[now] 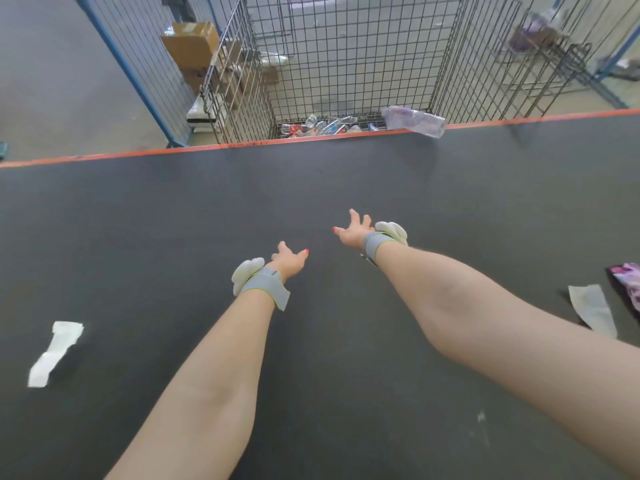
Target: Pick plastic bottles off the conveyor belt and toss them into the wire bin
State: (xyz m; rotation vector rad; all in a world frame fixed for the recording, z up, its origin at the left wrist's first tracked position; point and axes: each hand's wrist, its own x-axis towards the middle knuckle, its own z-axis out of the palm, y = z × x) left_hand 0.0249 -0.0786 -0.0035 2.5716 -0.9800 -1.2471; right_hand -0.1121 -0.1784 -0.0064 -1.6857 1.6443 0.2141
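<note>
Nearest, two bare forearms reach out over the conveyor belt – a broad, matte, dark grey sheet, faintly scuffed. A crumpled white paper scrap lies flat on it well to the left of the arms. A second pale scrap lies at the right, just beside a glossy purple-and-white wrapper cut off by the frame edge.

Each wrist wears a grey fabric strap carrying a smooth, lumpy white pod. The left hand is turned palm up, fingers loose and spread, holding nothing. The right hand, a little farther out, is likewise palm up with its fingers splayed and empty. Between the hands and the far edge the belt is bare, wide room on every side.

A thin orange strip trims the far edge. Over that edge, at the right, sits the plastic bottle – clear, crinkled, with a pale purple label, and blurred. It overlaps the strip and the lower wires of the wire bin, well apart from both hands; whether it touches anything cannot be told.

The bin is a tall grid of thin grey steel rods standing just beyond the belt. On its bottom lies a small heap of clear bottles with red and blue labels. Left of it, brown cardboard boxes sit behind a blue-framed mesh panel on the grey concrete floor.
</note>
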